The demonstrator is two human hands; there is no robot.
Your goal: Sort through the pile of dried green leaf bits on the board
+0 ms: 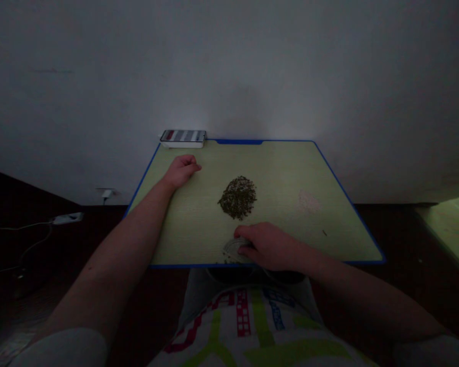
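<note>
My right hand (270,246) grips a pale, translucent ridged piece (235,248), round-edged like a lid or small dish, near the front edge of the small table (187,224). Fingers and thumb pinch its right side; its exact kind is unclear. A few dark bits lie around it at the board's edge. Just beyond is a heap of small dark brown and pale grains (238,198). My left hand (182,170) rests on the left part of the tabletop, fingers curled into a loose fist with the thumb out, and nothing shows in it.
A phone (183,135) lies on a white box (182,145) at the back left corner. Pale grains (308,201) are scattered on the right, with a short dark stick (324,232) nearer me. A wall stands behind; a power strip (68,218) with cables is at left.
</note>
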